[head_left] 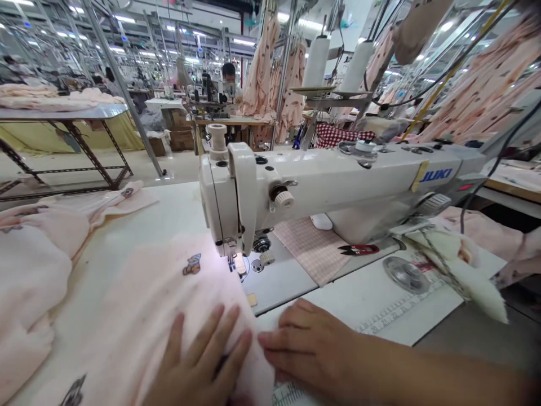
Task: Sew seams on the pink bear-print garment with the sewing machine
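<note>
A pale pink fabric piece (139, 304) with small printed bear figures lies on the sewing machine table, its right edge running to the lit presser foot (231, 263). My left hand (198, 355) rests flat on the fabric with fingers spread, in front of the needle area. Close to its right, my right hand (310, 344) has its fingers together at the fabric's edge, pinching it; its thumb is hidden. The white sewing machine (313, 180) stands just beyond both hands.
Red-handled thread snips (359, 250) lie by a pink checked cloth (313, 242) under the machine arm. A clear round dish (406, 274) sits to the right. More pink fabric (34, 270) is heaped at the left. Thread cones (316, 65) stand behind; a person (228, 76) is farther back.
</note>
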{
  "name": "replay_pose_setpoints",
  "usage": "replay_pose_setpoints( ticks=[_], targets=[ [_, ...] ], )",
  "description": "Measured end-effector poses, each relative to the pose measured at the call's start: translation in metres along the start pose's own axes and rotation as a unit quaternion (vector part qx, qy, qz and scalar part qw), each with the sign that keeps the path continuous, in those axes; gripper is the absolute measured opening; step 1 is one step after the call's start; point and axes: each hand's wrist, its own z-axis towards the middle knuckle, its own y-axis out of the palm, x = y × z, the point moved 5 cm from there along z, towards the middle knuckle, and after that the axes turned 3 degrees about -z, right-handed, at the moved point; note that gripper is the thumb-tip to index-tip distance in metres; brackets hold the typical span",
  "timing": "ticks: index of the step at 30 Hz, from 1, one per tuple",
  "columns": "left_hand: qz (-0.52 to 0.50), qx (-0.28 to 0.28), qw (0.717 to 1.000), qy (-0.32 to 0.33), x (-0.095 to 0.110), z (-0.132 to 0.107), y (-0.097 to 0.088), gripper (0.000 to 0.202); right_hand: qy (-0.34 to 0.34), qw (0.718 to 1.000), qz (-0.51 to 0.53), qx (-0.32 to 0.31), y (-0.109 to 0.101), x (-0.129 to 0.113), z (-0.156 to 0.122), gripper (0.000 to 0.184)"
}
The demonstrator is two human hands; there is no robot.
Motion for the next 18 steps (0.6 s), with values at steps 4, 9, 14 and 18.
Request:
replay_pose_setpoints(
  ticks=[4,9,14,18],
  targets=[
    [-0.016,-0.083,0.996,0.029,-0.049,0.012,0.002,0.05,-0.019,1.0,-0.006,0.014,0.011,0.023,0.021,0.015],
    [-0.115,-0.141,0.983,0.002,-0.088,0.025,0.015,0.054,0.031,0.999,-0.001,0.015,0.017,0.05,0.047,0.02],
    [-0.17,-0.178,0.969,-0.022,-0.124,0.036,0.037,0.04,0.086,0.995,-0.045,0.015,0.025,0.066,0.059,0.017],
    [-0.2,-0.153,0.966,-0.055,-0.153,0.047,0.046,0.035,0.116,0.991,-0.056,0.017,0.032,0.072,0.058,0.019]
  ],
)
